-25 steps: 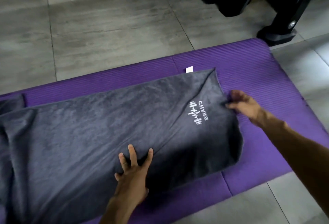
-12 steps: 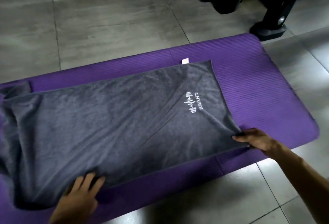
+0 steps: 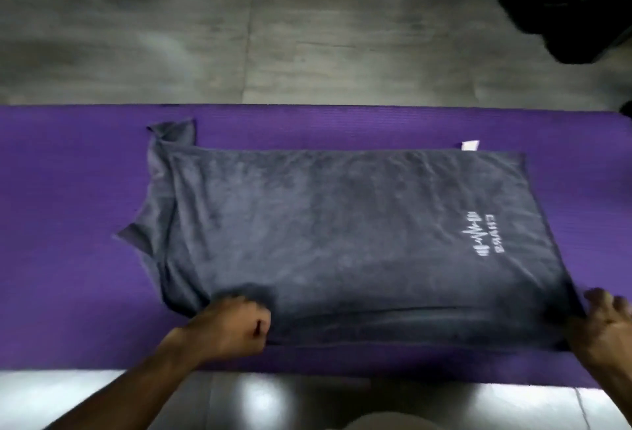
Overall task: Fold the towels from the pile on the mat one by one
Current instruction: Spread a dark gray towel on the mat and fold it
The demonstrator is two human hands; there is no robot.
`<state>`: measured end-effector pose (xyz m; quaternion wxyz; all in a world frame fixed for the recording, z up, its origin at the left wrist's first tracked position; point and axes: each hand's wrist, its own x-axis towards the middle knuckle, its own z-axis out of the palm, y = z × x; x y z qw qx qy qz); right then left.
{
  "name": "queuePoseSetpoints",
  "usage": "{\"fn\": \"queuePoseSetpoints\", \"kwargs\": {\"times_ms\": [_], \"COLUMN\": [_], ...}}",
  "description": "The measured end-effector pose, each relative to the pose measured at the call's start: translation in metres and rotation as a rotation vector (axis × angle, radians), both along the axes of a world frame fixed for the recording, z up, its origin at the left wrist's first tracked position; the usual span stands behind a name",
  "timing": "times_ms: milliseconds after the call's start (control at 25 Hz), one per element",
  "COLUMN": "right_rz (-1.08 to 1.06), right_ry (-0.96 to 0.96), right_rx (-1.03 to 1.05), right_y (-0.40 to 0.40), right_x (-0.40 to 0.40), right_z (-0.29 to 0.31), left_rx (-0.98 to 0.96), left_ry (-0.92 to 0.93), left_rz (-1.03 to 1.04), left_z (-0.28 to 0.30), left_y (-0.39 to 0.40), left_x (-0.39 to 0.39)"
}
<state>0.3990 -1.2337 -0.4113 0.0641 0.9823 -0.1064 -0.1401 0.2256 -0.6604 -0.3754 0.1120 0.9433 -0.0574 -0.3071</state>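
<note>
A dark grey towel with a white logo near its right end lies spread lengthwise on the purple mat. A small white tag sticks out at its far right corner. My left hand grips the towel's near edge towards the left, fingers curled into the cloth. My right hand holds the near right corner. The left end of the towel is rumpled, with folded layers sticking out past the top layer.
Grey floor tiles lie beyond the mat and along its near side. A black piece of equipment stands at the far right corner. The picture is motion-blurred.
My left hand has slid along the near edge and now grips the cloth instead of lying flat. The right hand stays at the near right corner. The camera now faces the mat squarely.
</note>
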Motion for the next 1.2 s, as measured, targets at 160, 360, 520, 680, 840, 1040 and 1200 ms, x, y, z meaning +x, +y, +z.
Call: {"fn": "queuePoseSetpoints", "kwargs": {"times_ms": [160,360,520,680,840,1040,1200], "right_rz": [0.511,1.111,1.249,1.242,1.208,1.019,0.342], "right_ry": [-0.025,0.145,0.206,0.310,0.295,0.268,0.502], "right_rx": [0.177,0.550,0.657,0.655,0.717,0.886,1.016], "right_y": [0.179,0.371,0.439,0.516,0.627,0.763,0.826], "right_x": [-0.020,-0.069,-0.072,-0.039,-0.020,-0.028,-0.013], "right_z": [0.032,0.029,0.037,0.034,0.044,0.042,0.027], "left_rx": [0.063,-0.005,-0.537,-0.408,-0.285,0.319,0.274], "left_ry": [-0.426,-0.374,-0.563,-0.679,-0.565,-0.433,-0.457], "left_rz": [0.797,1.732,2.046,2.279,2.242,1.420,1.318], "left_z": [0.010,-0.015,-0.028,-0.016,-0.007,-0.023,-0.037], "left_y": [0.073,0.176,0.205,0.224,0.221,0.170,0.148], "left_x": [0.030,0.014,-0.003,-0.082,-0.148,-0.160,-0.139]}}
